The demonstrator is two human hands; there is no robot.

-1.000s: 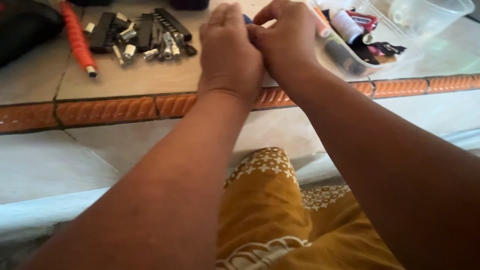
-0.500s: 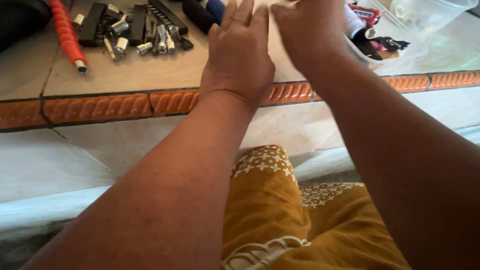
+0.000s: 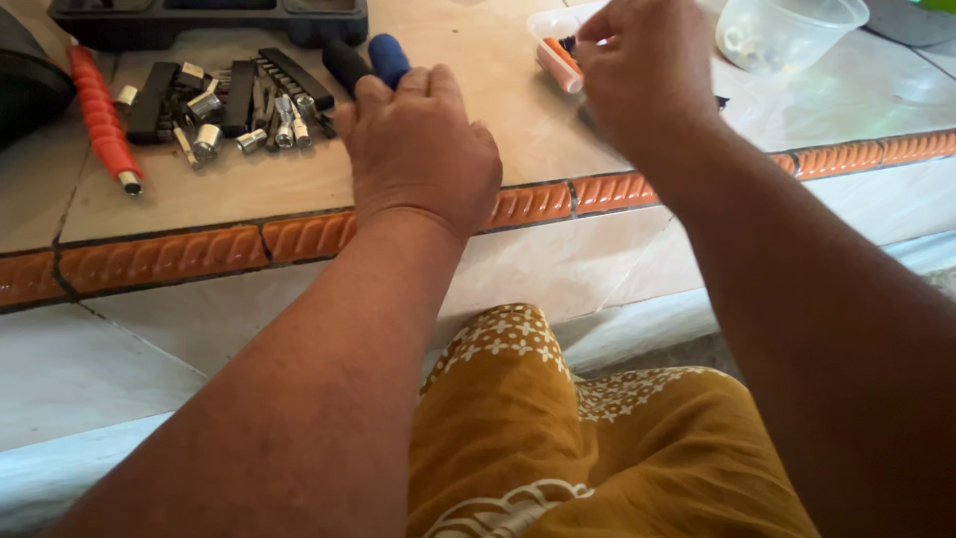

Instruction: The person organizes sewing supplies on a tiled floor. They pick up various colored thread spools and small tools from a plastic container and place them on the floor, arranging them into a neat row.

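Left hand (image 3: 418, 144), centre of frame: knuckles up, fingers curled down onto the tiled floor ledge (image 3: 498, 70), fingertips at the near end of a blue-and-black tool handle (image 3: 366, 60); whether it grips the handle cannot be told, fingers hidden. Right hand (image 3: 642, 75), upper right of centre: closed in a pinch over a clear shallow tray (image 3: 546, 22); pinched item not visible. Tray shows one orange-and-white spool (image 3: 558, 62) at its near left edge; rest covered by the hand. One clear plastic tub (image 3: 787, 30) at upper right. Upper left: one orange ribbed flexible shaft (image 3: 100, 125); loose metal sockets (image 3: 204, 120), roughly six, blurred; three black bit holders (image 3: 239, 95); one black case (image 3: 199, 15) at top edge.
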